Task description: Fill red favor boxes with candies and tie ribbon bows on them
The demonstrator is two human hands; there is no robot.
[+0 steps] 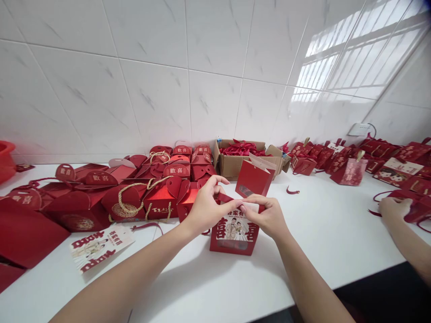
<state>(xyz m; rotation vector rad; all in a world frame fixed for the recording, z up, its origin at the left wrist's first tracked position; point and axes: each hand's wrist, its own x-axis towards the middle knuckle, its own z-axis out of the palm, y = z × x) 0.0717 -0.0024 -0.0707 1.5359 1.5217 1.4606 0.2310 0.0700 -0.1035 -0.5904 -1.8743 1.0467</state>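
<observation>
A red gift box (232,248) with a clear window low on its front stands upright on the white table before me. Its front bears a white card (237,228) printed with a bridal couple and red characters. At the top of the box, my left hand (210,204) pinches a dark red ribbon (225,197) between thumb and fingers. My right hand (266,214) is closed on the same ribbon at the card's upper edge, its thumb close to the left thumb. The fingers partly hide the ribbon's middle, so I cannot tell whether it is knotted.
Another red box (254,177) stands open just behind. Many red boxes (161,202) with rope handles crowd the left, near a loose printed card (101,249). A cardboard carton (230,166) holds red ribbons. At right, another person's hand (395,208) touches a red bag among finished-looking boxes (348,170).
</observation>
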